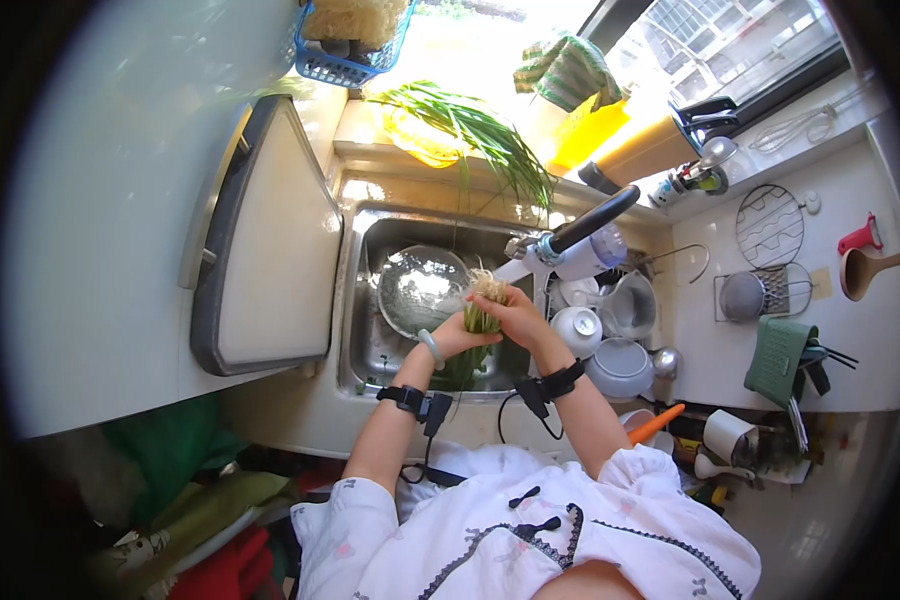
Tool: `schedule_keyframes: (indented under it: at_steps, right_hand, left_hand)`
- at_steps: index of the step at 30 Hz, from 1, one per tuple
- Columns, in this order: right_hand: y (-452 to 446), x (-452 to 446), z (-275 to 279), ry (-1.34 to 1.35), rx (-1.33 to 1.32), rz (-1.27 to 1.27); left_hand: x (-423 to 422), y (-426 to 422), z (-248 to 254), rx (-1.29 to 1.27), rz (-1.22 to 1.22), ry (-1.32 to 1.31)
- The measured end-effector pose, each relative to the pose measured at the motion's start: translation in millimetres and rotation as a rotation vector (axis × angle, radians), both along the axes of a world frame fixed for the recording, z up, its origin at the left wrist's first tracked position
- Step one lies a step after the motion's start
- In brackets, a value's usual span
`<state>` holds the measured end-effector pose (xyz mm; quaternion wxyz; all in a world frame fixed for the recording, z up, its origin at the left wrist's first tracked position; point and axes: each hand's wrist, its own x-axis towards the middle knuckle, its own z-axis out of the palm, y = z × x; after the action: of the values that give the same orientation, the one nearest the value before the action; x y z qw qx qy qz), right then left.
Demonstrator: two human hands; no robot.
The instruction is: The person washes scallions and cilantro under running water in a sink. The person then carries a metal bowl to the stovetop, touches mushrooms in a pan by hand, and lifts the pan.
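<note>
Between both hands (457,336) (517,314), greens (481,319), roots (486,283) protruding

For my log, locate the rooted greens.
Near the head view's centre, the rooted greens are in the left hand and right hand, over the sink, just left of the faucet.

Daylight from the far window (740,45) burns white ahead of me; near left is dim, the edges curving into black.
</note>
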<state>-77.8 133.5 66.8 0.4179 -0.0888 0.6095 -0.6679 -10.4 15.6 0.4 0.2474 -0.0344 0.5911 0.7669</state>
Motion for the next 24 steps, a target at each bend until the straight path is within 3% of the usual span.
schedule_keyframes:
  at_steps: [2, 6, 8, 12, 14, 17, 18, 21, 24]
  right_hand:
    - [-3, 4, 4, 0.055, -0.013, -0.003]
    - [-1, -3, 5, 0.174, 0.045, -0.011]
    - [8, -13, -7, 0.615, 0.408, 0.021]
    - [24, -14, -42, 0.332, 0.312, -0.209]
    - [26, -6, -23, 0.005, 0.113, 0.254]
    - [24, 1, -13, -0.033, 0.059, 0.274]
    - [27, 2, -18, -0.116, 0.067, 0.205]
    - [33, 6, -31, -0.239, -0.080, 0.019]
    - [31, 2, -34, 0.047, 0.009, -0.128]
  left_hand:
    - [-3, 7, -15, -0.137, 0.155, 0.279]
    - [-7, 2, -5, -0.104, 0.049, 0.234]
    - [-9, 0, -8, 0.057, 0.072, 0.124]
    - [-5, -3, 8, 0.029, 0.084, 0.127]
    - [-3, 0, -6, -0.035, -0.010, 0.160]
    - [0, 6, -3, -0.061, -0.255, 0.099]
    - [1, 9, 4, 0.126, -0.145, -0.118]
    - [-8, 6, 20, 0.125, -0.224, -0.218]
    - [-14, 1, 5, -0.042, -0.313, -0.061]
